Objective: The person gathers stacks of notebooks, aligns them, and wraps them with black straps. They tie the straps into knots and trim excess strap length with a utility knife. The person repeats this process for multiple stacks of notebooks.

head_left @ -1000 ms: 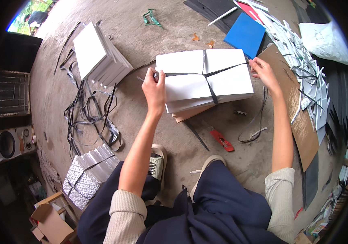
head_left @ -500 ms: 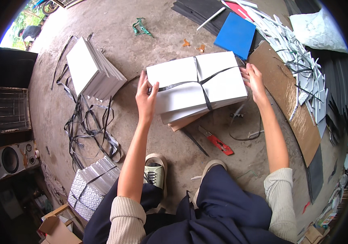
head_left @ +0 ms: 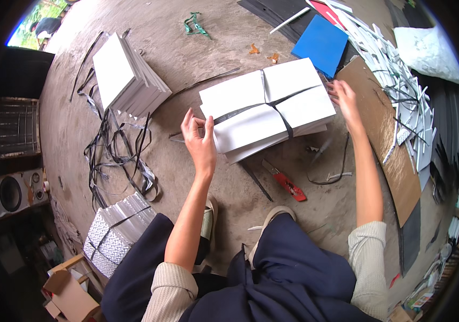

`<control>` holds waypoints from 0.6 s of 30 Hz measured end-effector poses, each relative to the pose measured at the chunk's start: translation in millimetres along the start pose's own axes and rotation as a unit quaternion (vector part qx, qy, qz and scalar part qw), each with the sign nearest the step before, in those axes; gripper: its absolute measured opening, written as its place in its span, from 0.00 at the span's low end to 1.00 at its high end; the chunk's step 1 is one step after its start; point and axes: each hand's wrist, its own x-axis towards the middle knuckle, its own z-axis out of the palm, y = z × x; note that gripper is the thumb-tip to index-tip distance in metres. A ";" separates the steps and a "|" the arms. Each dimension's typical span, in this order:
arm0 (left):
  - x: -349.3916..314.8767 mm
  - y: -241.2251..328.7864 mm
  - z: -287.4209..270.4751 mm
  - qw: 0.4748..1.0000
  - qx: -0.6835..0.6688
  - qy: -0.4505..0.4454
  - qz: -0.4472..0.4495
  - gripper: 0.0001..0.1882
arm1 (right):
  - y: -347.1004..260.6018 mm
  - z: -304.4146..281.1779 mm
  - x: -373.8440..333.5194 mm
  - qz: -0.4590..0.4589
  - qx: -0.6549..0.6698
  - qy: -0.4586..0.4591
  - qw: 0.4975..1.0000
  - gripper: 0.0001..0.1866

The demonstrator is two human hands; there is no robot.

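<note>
A stack of white panels lies on the floor in front of me. Black strapping runs along and across its top, meeting in a cross. Beside the left end of the stack, my left hand is loosely curled, its thumb apart from the fingers and nothing visible in it. My right hand is off the right end, fingers spread and slightly blurred, holding nothing. A red utility knife rests on the floor just this side of the stack.
Another white stack stands at the left, above tangled black straps. A strapped patterned bundle sits by my left leg. Blue sheet, brown board and a heap of white strips lie at the right.
The strapped stack has turned slightly, and the brown piece under it no longer shows. My left hand has come off its end and curled; the right has drawn away a little. The view has shifted.
</note>
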 end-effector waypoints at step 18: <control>27.7 41.7 -10.4 0.869 0.245 -0.249 0.351 0.17 | -107.3 31.0 -18.4 -0.218 -0.316 -0.307 0.871 0.28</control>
